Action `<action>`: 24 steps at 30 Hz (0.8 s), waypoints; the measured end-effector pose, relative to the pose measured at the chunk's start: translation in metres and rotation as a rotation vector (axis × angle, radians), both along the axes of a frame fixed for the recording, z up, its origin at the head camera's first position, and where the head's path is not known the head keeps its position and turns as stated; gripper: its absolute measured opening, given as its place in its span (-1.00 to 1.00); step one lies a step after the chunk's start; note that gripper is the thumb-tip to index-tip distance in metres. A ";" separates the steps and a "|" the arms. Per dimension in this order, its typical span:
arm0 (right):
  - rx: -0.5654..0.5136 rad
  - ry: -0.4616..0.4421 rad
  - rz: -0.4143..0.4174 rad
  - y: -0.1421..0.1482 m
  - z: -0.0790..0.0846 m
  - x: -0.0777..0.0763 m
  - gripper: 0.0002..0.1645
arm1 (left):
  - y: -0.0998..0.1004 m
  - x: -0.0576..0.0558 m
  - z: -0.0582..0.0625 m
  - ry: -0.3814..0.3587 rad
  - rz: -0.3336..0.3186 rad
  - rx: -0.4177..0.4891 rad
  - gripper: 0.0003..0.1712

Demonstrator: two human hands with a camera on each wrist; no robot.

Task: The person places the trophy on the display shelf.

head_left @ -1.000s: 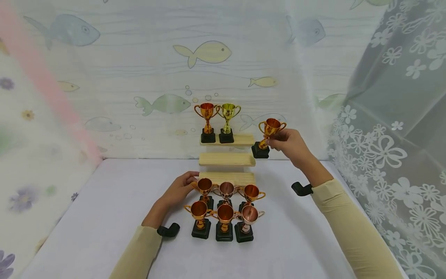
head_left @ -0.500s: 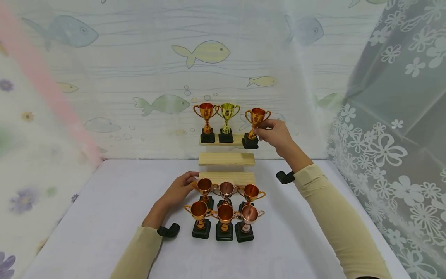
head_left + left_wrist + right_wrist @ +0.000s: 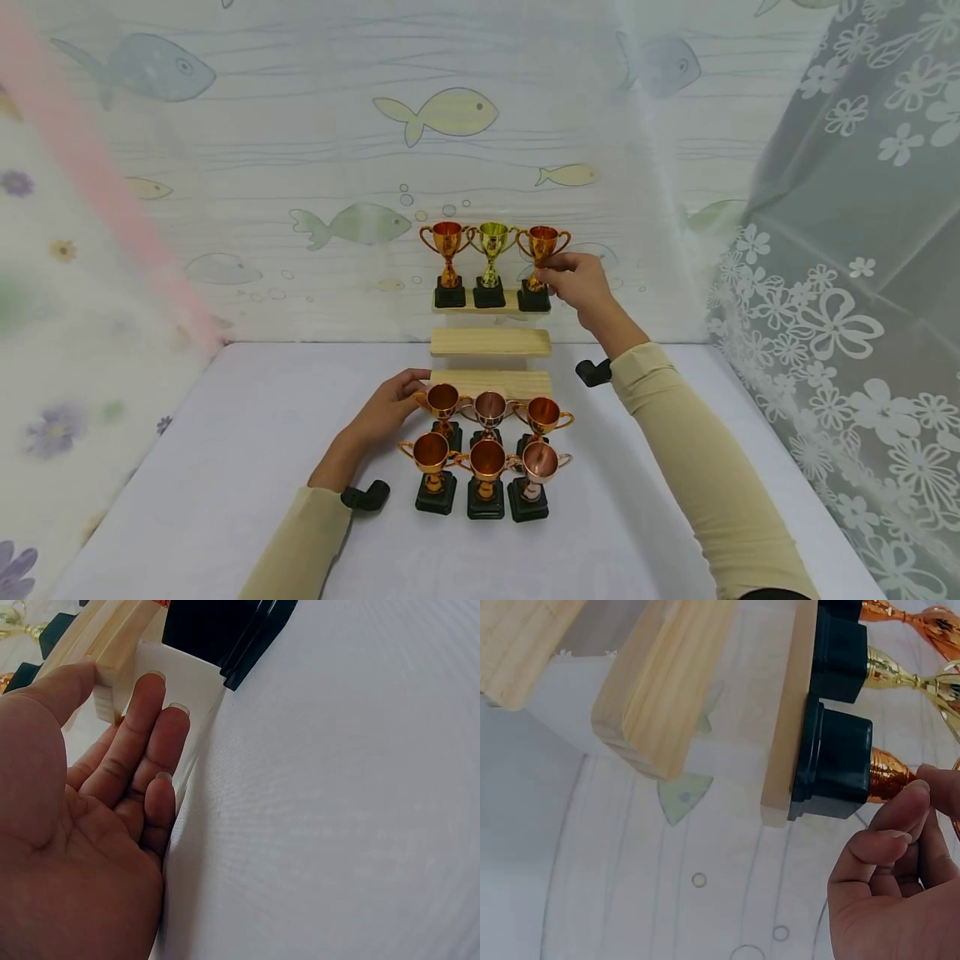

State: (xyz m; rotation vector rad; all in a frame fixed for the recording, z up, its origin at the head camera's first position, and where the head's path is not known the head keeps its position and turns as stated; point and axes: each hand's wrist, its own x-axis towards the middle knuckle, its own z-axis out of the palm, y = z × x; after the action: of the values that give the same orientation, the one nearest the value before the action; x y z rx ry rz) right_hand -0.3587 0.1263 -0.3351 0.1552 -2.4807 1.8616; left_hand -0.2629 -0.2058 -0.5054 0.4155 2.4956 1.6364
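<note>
My right hand (image 3: 581, 286) pinches the stem of an orange-gold trophy cup (image 3: 542, 242) on the right end of the top wooden step. Its black base (image 3: 836, 761) sits against that board in the right wrist view. To its left stand a yellow-gold trophy cup (image 3: 492, 242) and a copper-orange trophy cup (image 3: 447, 240). Low on the left, my left hand (image 3: 387, 408) holds the end of the bottom step of the wooden display stand (image 3: 491, 384). In the left wrist view, the thumb lies on the board (image 3: 116, 645) and the index finger is partly hidden by it.
Two rows of trophy cups, copper and pink-bronze, stand in front of the stand, among them a front middle cup (image 3: 487, 460). A bare middle step (image 3: 491, 342) lies between the top and bottom ones. Fish-patterned cloth (image 3: 300, 150) hangs behind; lacy cloth (image 3: 847, 333) hangs at right.
My right hand has carried the orange-gold trophy cup leftward from beside the stand onto the top step. The cup has gone from tilted to upright. My left hand has stayed in place.
</note>
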 end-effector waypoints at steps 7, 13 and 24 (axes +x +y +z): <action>-0.020 0.009 -0.030 -0.006 0.003 0.001 -0.69 | 0.000 0.001 0.001 0.005 0.009 -0.011 -0.52; -0.044 0.011 -0.054 -0.011 0.001 0.000 -0.69 | 0.000 0.002 0.001 0.002 0.010 -0.008 -0.53; -0.100 0.094 -0.076 -0.007 -0.004 0.007 -0.65 | 0.001 0.004 0.002 0.001 0.002 -0.003 -0.53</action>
State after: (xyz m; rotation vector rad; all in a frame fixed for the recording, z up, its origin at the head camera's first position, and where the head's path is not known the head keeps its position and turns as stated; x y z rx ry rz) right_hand -0.3519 0.1195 -0.3390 0.1391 -2.2938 1.8966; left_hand -0.2589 -0.2046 -0.5036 0.4128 2.4996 1.6333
